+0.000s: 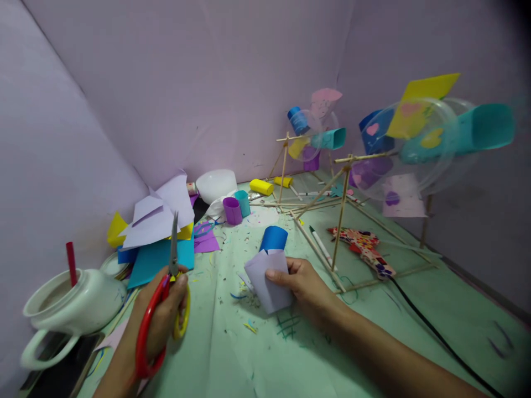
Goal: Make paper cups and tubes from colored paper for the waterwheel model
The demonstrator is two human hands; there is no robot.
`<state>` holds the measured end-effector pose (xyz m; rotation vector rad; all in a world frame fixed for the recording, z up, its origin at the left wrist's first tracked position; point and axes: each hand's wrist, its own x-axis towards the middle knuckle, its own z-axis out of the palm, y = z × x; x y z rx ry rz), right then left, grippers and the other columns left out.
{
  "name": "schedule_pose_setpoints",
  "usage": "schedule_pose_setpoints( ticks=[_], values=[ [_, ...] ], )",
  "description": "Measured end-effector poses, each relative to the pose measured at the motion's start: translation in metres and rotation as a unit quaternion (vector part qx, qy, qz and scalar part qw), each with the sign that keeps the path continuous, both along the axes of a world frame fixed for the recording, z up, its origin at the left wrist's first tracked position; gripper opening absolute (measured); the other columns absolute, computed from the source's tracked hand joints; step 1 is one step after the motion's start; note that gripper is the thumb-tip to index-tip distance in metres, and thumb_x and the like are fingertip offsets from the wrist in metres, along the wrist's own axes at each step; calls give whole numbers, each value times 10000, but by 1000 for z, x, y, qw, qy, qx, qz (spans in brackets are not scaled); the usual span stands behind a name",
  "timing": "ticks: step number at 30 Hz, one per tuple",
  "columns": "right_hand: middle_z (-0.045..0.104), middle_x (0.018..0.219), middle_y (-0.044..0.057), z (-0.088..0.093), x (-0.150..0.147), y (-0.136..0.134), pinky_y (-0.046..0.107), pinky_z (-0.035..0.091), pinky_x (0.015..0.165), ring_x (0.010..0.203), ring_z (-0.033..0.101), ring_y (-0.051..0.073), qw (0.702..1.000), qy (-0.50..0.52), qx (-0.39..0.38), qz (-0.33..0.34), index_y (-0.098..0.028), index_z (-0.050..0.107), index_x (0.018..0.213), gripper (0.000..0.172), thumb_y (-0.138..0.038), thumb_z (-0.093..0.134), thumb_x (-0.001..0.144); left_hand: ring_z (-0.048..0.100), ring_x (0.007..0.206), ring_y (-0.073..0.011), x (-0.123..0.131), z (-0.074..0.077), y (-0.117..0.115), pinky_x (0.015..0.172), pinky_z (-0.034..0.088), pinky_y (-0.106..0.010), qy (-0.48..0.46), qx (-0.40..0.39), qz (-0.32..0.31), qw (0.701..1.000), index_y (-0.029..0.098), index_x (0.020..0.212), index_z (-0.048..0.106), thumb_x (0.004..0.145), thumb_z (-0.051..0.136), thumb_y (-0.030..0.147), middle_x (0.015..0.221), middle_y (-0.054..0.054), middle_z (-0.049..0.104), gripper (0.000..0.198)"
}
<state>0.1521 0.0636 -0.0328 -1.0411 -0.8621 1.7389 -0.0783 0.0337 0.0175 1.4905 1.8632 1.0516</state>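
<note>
My left hand [160, 304] is closed around a pair of scissors [173, 257] with one red and one yellow handle loop, its blades pointing up and away from me. In my right hand [305, 284] is a pale lavender paper cup shape [265, 282], pinched between thumb and fingers above the table. Just behind it stands a blue paper tube [274, 238]. A purple tube [232, 210] and a teal tube [243, 203] are farther back. Small paper scraps [250, 327] lie below the held paper.
Two stick-framed wheels with paper cups, a nearer one [431, 149] and a farther one [309, 135], stand at right. A patterned glue gun [365, 249] with black cord lies under the nearer frame. At left are paper sheets [153, 218] and a white teapot-like vessel [91, 298].
</note>
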Motion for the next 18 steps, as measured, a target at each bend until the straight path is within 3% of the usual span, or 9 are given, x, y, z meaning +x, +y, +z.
schedule_pose_setpoints(
  ticks=[3, 6, 9, 12, 18],
  values=[
    [661, 664, 59, 3, 5, 2, 282, 426, 550, 574, 580, 162, 1000, -9, 13, 2, -90, 682, 767, 372, -352, 788, 524, 545, 474, -145, 6, 1, -3, 468, 464, -250, 88, 8, -80, 993, 195, 1060, 504, 801, 445, 448, 584, 31, 565, 367],
    [645, 614, 36, 6, 10, 5, 265, 413, 521, 517, 551, 134, 1000, -5, 11, 3, -96, 689, 755, 366, -357, 788, 519, 630, 906, -218, 6, 0, -3, 752, 522, -316, 212, 7, -187, 959, 202, 1224, 446, 839, 401, 384, 1011, -90, 656, 427],
    [634, 587, 25, 9, 14, 8, 257, 412, 520, 504, 541, 124, 1000, -4, 5, -11, -100, 699, 729, 362, -353, 798, 490, 389, 1261, -241, 4, -7, -2, 972, 404, -394, 247, 38, -272, 929, 252, 1372, 277, 874, 320, 306, 1418, -92, 369, 503],
    [637, 594, 32, 10, 16, 10, 250, 403, 516, 510, 539, 124, 1000, -10, 12, -27, -97, 705, 707, 360, -352, 803, 472, 364, 1277, -247, 2, -18, -2, 1001, 365, -439, 263, 73, -267, 924, 258, 1389, 258, 877, 261, 238, 1425, -91, 359, 512],
    [638, 615, 30, 10, 17, 9, 245, 404, 526, 527, 534, 122, 998, -43, 52, -18, -110, 718, 730, 336, -363, 780, 517, 355, 1282, -260, -1, -29, -12, 1003, 355, -459, 321, 50, -286, 902, 248, 1411, 207, 857, 287, 186, 1420, -106, 363, 563]
  ],
)
